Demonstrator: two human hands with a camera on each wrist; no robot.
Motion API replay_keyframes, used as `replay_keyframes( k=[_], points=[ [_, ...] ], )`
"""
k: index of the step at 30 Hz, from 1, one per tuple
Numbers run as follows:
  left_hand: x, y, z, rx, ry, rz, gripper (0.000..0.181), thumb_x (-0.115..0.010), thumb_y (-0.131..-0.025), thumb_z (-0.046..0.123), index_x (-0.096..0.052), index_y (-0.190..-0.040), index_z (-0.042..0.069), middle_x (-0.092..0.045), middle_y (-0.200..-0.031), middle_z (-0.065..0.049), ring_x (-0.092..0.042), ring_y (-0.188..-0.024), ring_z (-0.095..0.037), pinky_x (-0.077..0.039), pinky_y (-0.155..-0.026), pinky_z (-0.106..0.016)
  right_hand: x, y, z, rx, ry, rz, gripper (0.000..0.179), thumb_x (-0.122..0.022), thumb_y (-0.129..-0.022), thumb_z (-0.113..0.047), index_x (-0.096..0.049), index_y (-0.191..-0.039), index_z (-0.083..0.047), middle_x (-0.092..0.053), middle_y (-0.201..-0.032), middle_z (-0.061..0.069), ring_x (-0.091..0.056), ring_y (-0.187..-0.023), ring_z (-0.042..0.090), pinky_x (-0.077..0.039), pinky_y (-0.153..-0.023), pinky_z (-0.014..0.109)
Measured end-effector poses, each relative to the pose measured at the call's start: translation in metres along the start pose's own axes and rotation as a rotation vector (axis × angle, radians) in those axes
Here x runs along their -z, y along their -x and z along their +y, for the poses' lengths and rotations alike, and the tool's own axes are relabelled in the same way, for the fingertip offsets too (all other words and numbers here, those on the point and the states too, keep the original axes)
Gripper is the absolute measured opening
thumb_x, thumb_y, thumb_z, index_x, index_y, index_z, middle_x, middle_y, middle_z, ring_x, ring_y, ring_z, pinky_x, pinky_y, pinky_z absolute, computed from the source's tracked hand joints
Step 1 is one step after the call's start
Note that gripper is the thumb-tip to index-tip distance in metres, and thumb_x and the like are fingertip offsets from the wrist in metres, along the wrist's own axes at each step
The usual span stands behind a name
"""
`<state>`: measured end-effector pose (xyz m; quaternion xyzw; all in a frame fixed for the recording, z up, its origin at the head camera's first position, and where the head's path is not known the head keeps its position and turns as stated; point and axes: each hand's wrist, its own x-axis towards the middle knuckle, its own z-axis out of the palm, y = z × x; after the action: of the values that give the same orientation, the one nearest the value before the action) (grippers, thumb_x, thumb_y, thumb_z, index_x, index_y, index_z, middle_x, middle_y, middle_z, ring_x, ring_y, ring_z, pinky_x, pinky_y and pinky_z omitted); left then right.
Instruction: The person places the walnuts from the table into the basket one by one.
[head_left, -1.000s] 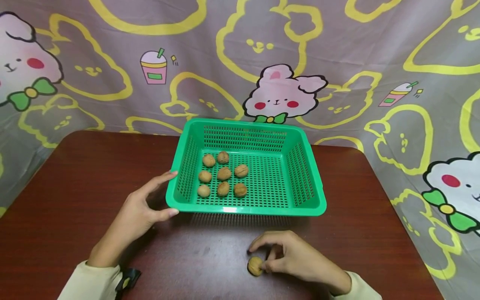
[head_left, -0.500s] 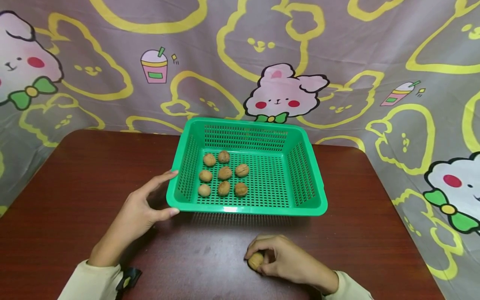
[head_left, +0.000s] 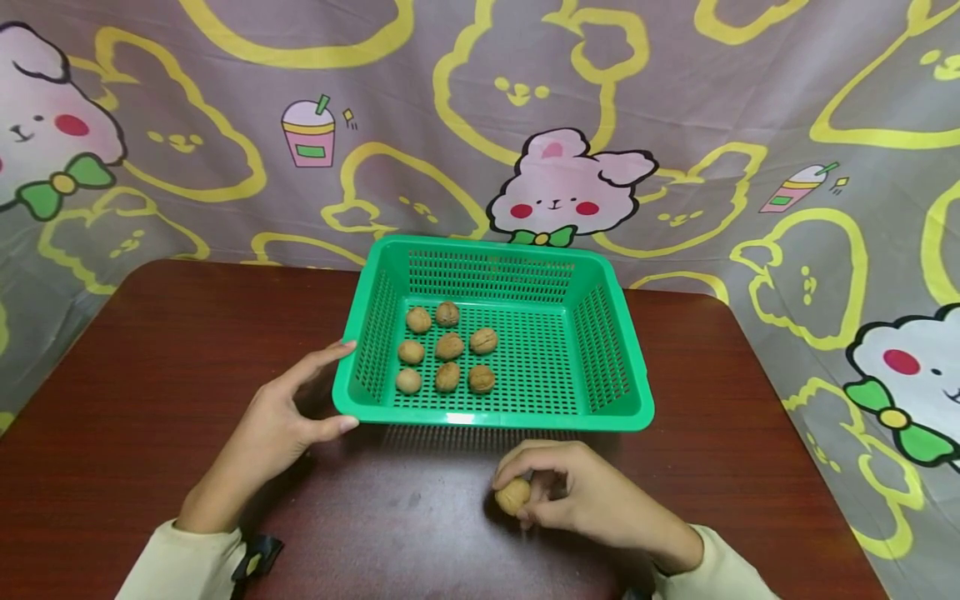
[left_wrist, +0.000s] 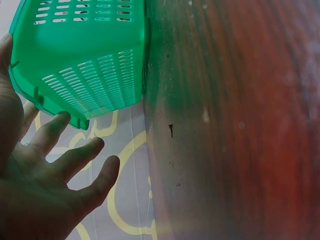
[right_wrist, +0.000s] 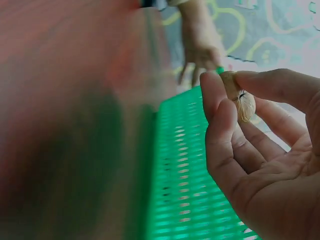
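Between the thumb and fingertips of my right hand point(head_left: 588, 496) a walnut point(head_left: 513, 497) is pinched, in front of the green basket point(head_left: 495, 419). The right wrist view shows the walnut point(right_wrist: 244, 102) up close, its seam end exposed. My left hand point(head_left: 281, 417) touches the basket's left rim with thumb and index fingertip, at the near left corner. From the left wrist view, the other fingers point(left_wrist: 82, 157) of that hand are spread and extended beside the basket wall point(left_wrist: 80, 45). Several walnuts point(head_left: 448, 347) lie in loose rows on the left part of the basket floor.
The basket stands on a dark red-brown table point(head_left: 172, 358) with rounded back corners. Behind the table and along its sides hangs a cloth point(head_left: 420, 100) printed with cartoon rabbits. A dark strap point(head_left: 257, 558) shows at my left sleeve.
My right hand has closed its fingertips around the walnut and raised it slightly toward the basket. My left hand, the basket and the walnuts inside keep their places.
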<state>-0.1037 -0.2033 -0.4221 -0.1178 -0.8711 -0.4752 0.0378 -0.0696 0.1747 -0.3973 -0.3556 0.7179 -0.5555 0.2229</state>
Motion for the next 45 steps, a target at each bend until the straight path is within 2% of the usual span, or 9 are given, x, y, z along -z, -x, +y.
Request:
replay_keyframes(
  k=[8,14,18,21,29,36,39,42,45],
  points=[
    [0.000,0.000,0.000,0.001,0.007,-0.002,0.087,-0.093,-0.079,0.016,-0.052,-0.154,0.031,-0.052,-0.160,-0.007,-0.049,-0.144,-0.037,-0.043,-0.110,-0.063,0.026,-0.022,-0.033,-0.074,-0.182,0.034,0.034,-0.061,-0.091,0.014,-0.068,-0.123,0.006,-0.069,-0.123,0.019,-0.075,-0.081,0.021,-0.064,-0.077,0.046],
    [0.000,0.000,0.000,0.003,0.007,-0.003,0.088,-0.093,-0.078,0.016,-0.052,-0.154,0.031,-0.052,-0.160,-0.008,-0.048,-0.144,-0.039,-0.043,-0.110,-0.063,0.063,-0.052,-0.055,-0.245,-0.159,0.181,0.033,-0.067,-0.094,0.002,-0.069,-0.127,-0.001,-0.077,-0.096,0.012,-0.076,-0.080,0.031,-0.062,-0.088,0.045],
    [0.000,0.000,0.000,0.005,-0.001,0.003,0.088,-0.094,-0.078,0.016,-0.052,-0.154,0.032,-0.052,-0.159,-0.007,-0.049,-0.145,-0.035,-0.043,-0.110,-0.063,0.087,-0.082,-0.059,-0.281,-0.160,0.262,0.032,-0.071,-0.095,-0.003,-0.070,-0.127,-0.003,-0.074,-0.111,0.013,-0.077,-0.084,0.032,-0.060,-0.090,0.042],
    [0.001,0.001,-0.001,0.005,-0.012,0.005,0.088,-0.094,-0.078,0.017,-0.052,-0.154,0.032,-0.053,-0.159,-0.006,-0.049,-0.144,-0.028,-0.044,-0.110,-0.060,0.102,-0.107,-0.053,-0.291,-0.177,0.288,0.031,-0.069,-0.097,-0.004,-0.069,-0.128,-0.004,-0.072,-0.118,0.011,-0.077,-0.086,0.029,-0.061,-0.087,0.039],
    [0.000,0.001,-0.002,-0.005,-0.024,0.009,0.087,-0.094,-0.078,0.017,-0.053,-0.153,0.033,-0.053,-0.159,-0.004,-0.049,-0.144,-0.016,-0.045,-0.112,-0.034,0.124,-0.154,-0.015,-0.362,-0.282,0.310,0.029,-0.064,-0.101,-0.005,-0.065,-0.130,-0.002,-0.073,-0.099,0.004,-0.078,-0.086,0.023,-0.061,-0.085,0.031],
    [0.000,0.000,0.001,0.003,-0.028,0.007,0.088,-0.094,-0.078,0.016,-0.053,-0.154,0.032,-0.053,-0.159,-0.004,-0.051,-0.143,-0.025,-0.047,-0.111,-0.044,0.131,-0.173,0.011,-0.435,-0.294,0.354,0.037,-0.060,-0.102,-0.001,-0.060,-0.139,0.002,-0.073,-0.104,0.006,-0.079,-0.087,0.024,-0.062,-0.076,0.028],
    [0.000,0.001,0.001,0.007,-0.027,0.008,0.088,-0.094,-0.077,0.016,-0.053,-0.154,0.032,-0.053,-0.159,-0.005,-0.052,-0.142,-0.032,-0.047,-0.111,-0.050,0.135,-0.178,0.022,-0.471,-0.255,0.361,0.038,-0.060,-0.103,-0.001,-0.060,-0.141,0.001,-0.071,-0.111,0.008,-0.079,-0.087,0.022,-0.062,-0.081,0.032],
    [0.000,0.000,0.001,0.006,-0.018,0.006,0.089,-0.094,-0.077,0.015,-0.052,-0.154,0.031,-0.053,-0.159,-0.006,-0.051,-0.143,-0.036,-0.045,-0.109,-0.060,0.137,-0.179,0.031,-0.508,-0.188,0.343,0.035,-0.060,-0.104,-0.003,-0.062,-0.139,-0.001,-0.069,-0.115,0.009,-0.077,-0.087,0.021,-0.059,-0.094,0.043],
    [0.000,0.000,0.001,0.006,-0.002,0.002,0.088,-0.094,-0.078,0.015,-0.053,-0.154,0.031,-0.052,-0.159,-0.007,-0.050,-0.143,-0.037,-0.044,-0.110,-0.062,0.137,-0.179,0.037,-0.531,-0.136,0.313,0.034,-0.061,-0.104,-0.004,-0.063,-0.138,-0.002,-0.067,-0.113,0.009,-0.076,-0.087,0.021,-0.054,-0.102,0.051]
  ],
)
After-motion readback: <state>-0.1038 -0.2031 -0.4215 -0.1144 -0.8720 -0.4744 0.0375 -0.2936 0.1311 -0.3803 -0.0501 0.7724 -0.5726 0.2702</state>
